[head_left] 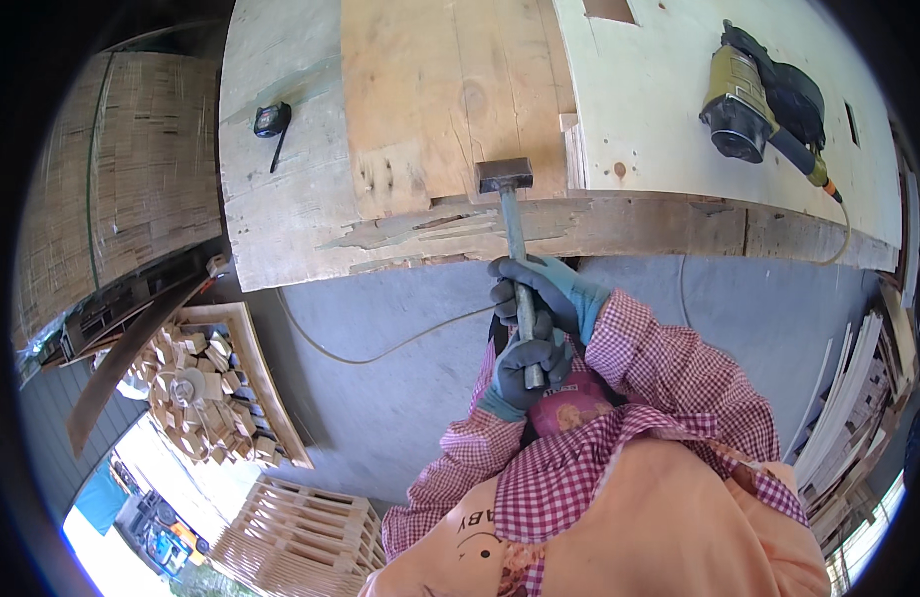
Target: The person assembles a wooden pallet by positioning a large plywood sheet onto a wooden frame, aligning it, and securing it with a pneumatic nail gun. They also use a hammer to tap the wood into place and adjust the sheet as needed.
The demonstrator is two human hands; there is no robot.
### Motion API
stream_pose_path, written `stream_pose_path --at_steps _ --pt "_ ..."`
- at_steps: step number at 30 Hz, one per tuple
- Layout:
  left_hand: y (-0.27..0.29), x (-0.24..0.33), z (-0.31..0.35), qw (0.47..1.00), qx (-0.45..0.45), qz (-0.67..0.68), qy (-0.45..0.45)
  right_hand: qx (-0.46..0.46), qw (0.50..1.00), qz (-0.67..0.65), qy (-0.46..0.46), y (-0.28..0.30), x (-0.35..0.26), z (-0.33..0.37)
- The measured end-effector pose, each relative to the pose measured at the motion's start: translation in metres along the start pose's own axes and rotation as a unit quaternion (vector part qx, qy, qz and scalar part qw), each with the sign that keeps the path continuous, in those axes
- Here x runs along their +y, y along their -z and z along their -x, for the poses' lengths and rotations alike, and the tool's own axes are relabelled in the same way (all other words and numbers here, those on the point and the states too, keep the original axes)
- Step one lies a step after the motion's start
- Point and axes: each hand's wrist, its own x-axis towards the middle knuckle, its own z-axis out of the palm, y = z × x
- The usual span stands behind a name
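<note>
I hold the hammer upside of centre along the near edge of the workbench, its handle running down toward my body and its block-shaped head over the tan board. My right hand wraps the handle's middle; my left hand closes around it lower down, near the butt end. Both are gloved, fingers curled rather than spread, the two just beside each other. I cannot tell whether the hammer's head touches the wood or hangs above it.

The step I have in hand looks like steadying or shifting my hold on the tool. As I judge it, a move from here calls for one firm grip, the other hand clear of the head's path, and care over the splintered near edge.

To the right of the tan board lies a pale panel, and on it, toward the workbench's far right corner, rests a yellow-and-black nail gun with its hose curving to the near edge. A tape measure lies near the workbench's left edge, its black strap pointing toward me.
</note>
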Motion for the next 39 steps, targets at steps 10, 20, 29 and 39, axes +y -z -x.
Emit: stream_pose_path --at_steps 10,20,29,39 --pt "0.030 0.022 0.050 0.899 0.116 -0.422 0.005 0.309 0.630 0.691 0.175 -0.035 0.027 0.022" --pt "0.054 0.026 -0.129 0.801 0.286 -0.497 -0.169 0.361 0.604 0.688 0.177 0.008 0.034 0.047" --pt "0.066 0.012 -0.068 0.937 0.295 -0.150 -0.110 0.241 0.515 0.816 0.107 -0.017 0.047 0.055" --pt "0.022 0.009 -0.086 0.852 0.368 -0.349 -0.128 0.370 0.614 0.682 0.147 -0.003 0.065 0.043"
